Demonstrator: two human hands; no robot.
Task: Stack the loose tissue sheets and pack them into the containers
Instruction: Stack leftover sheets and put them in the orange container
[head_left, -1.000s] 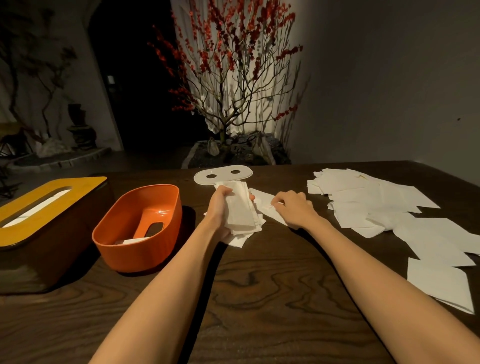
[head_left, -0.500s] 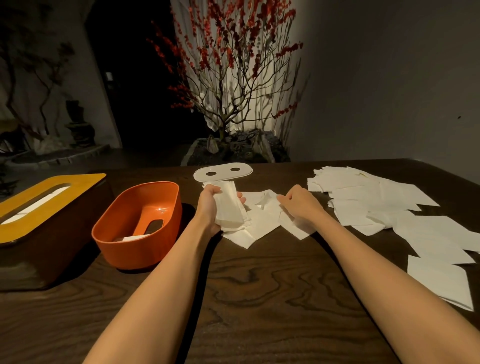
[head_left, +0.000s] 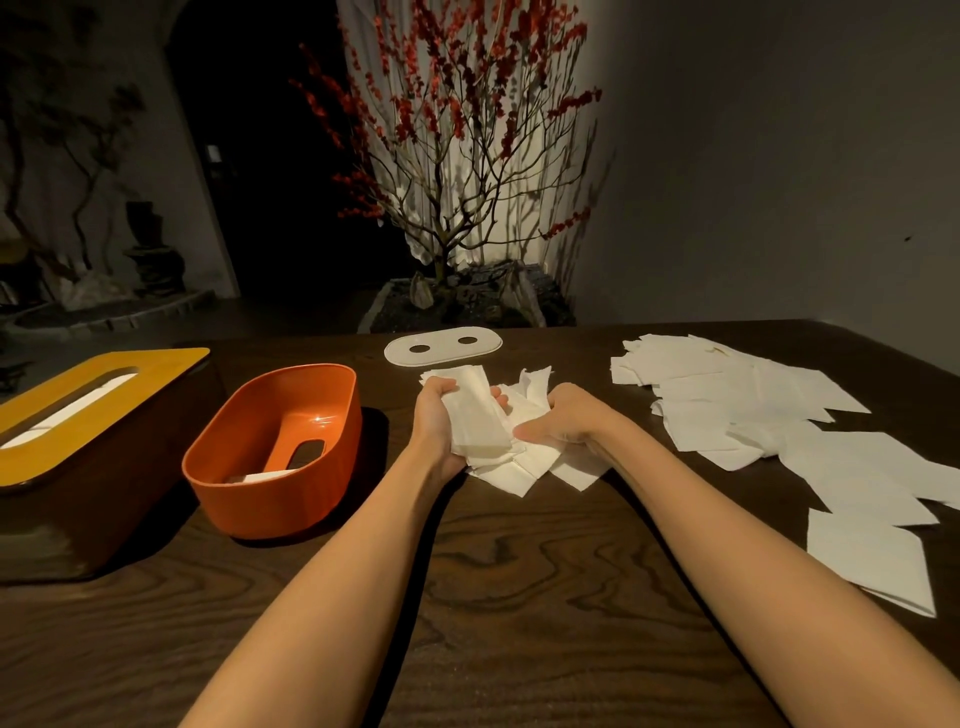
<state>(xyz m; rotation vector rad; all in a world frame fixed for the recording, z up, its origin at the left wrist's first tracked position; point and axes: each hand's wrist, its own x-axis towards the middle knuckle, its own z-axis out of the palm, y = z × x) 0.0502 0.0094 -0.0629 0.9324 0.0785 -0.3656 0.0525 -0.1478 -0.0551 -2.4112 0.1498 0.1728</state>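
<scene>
Many loose sheets (head_left: 769, 410) lie right of the orange tub (head_left: 280, 452).

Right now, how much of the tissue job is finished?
Not much yet. The orange tub holds only a sheet or so, and the yellow-lidded tissue box shows tissue in its slot. The left hand grips a small stack while the right hand gathers more. A big spread of loose sheets still waits.
</scene>
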